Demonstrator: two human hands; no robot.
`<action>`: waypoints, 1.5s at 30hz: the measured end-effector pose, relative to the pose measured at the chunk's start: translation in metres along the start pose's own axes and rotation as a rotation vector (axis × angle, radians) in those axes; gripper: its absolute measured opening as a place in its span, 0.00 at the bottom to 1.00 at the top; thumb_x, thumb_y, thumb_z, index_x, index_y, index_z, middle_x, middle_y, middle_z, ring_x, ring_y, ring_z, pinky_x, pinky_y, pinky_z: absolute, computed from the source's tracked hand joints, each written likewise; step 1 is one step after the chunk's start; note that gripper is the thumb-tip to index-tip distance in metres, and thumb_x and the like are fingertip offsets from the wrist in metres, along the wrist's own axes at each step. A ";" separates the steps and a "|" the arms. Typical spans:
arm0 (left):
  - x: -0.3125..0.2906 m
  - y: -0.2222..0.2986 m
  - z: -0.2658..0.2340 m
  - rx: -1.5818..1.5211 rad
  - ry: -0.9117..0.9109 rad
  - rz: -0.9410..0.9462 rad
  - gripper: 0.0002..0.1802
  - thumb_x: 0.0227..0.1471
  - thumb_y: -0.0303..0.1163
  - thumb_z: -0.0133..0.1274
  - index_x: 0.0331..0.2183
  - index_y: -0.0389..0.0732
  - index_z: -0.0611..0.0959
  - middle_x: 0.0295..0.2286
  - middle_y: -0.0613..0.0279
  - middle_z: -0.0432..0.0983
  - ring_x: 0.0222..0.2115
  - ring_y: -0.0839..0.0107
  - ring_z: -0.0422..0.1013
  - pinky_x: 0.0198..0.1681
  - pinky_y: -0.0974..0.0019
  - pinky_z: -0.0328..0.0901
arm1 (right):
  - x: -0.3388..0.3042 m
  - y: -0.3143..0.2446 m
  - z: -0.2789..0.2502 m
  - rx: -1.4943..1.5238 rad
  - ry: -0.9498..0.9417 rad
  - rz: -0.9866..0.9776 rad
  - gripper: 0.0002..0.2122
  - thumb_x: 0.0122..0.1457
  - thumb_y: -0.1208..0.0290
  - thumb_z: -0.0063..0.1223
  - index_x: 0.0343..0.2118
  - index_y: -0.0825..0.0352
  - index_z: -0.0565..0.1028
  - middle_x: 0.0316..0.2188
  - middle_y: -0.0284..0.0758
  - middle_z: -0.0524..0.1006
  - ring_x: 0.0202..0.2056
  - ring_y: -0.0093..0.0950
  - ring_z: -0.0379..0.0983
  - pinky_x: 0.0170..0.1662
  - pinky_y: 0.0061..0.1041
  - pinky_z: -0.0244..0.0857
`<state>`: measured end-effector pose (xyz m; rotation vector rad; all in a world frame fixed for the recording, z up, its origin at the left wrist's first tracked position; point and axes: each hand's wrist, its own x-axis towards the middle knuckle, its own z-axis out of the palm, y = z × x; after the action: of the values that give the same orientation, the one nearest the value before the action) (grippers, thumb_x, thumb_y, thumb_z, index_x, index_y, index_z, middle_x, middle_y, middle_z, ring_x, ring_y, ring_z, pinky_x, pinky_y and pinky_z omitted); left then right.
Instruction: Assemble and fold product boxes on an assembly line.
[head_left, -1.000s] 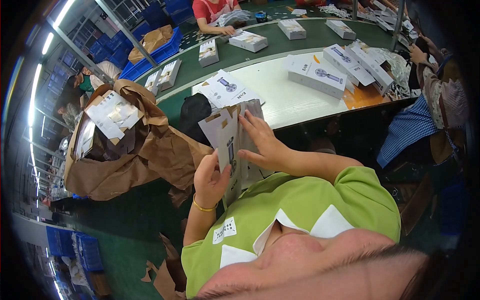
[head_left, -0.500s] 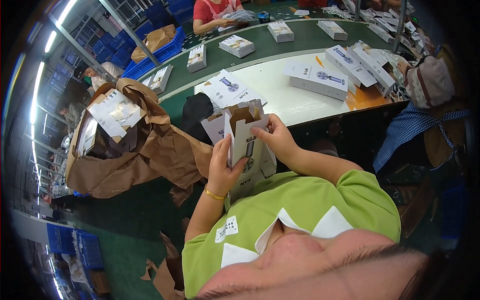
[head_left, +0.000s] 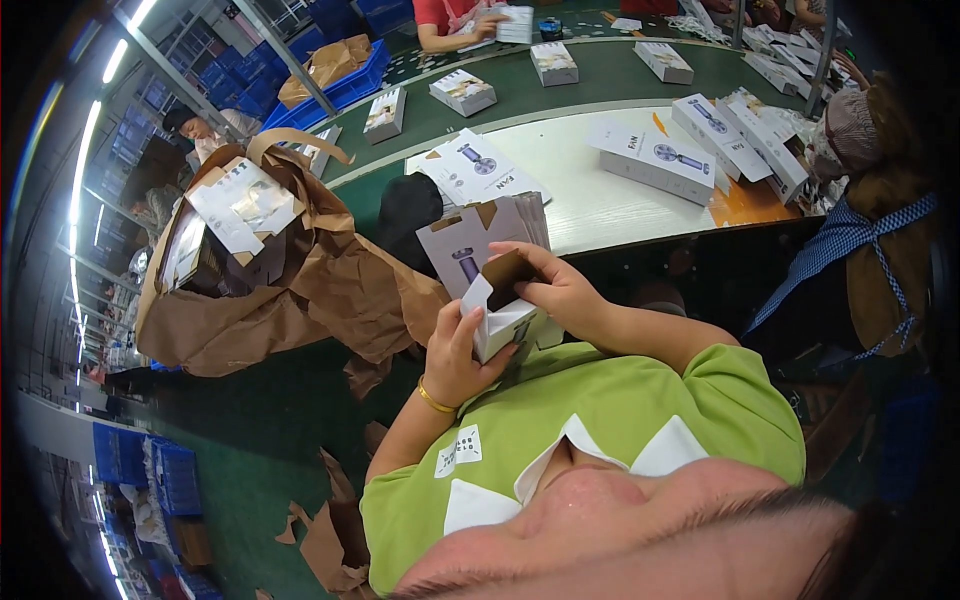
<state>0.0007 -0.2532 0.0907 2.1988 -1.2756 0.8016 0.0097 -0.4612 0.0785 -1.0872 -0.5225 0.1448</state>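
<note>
A white fan carton (head_left: 497,336) with a printed picture sits at my front, its end flaps up and its brown inside showing. My left hand (head_left: 462,350) is closed round its left side, thumb toward me and fingers along the far wall. On the opposite side my right hand (head_left: 560,288) grips the carton's edge by the opening, its fingertips partly hidden. Just behind stands a bundle of flat, unfolded cartons (head_left: 465,250), leaning against the table edge. More flat cartons (head_left: 488,172) lie on the white tabletop beyond.
Brown paper wrapping (head_left: 300,325) with cartons inside bulges at my left, next to a black item (head_left: 410,210). Closed boxes (head_left: 660,160) lie at the table's right. Several boxes ride a green conveyor (head_left: 520,95). A co-worker in checked apron ties (head_left: 830,250) stands at right.
The carton has tipped, and its opening now faces up between my hands. My right hand has come lower and nearer. Across the conveyor a person now holds a white sheet.
</note>
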 end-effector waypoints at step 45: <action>-0.016 -0.048 0.010 -0.293 0.117 -0.539 0.39 0.49 0.35 0.57 0.58 0.36 0.58 0.56 0.50 0.53 0.56 0.59 0.54 0.56 0.60 0.55 | -0.026 -0.033 -0.134 -0.225 0.568 -0.396 0.20 0.51 0.71 0.58 0.48 0.64 0.68 0.39 0.30 0.71 0.39 0.21 0.70 0.43 0.20 0.66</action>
<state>0.0392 -0.2281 0.0679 2.0713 -0.6405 0.4824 0.0459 -0.5939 0.0505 -1.1595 -0.2318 -0.5691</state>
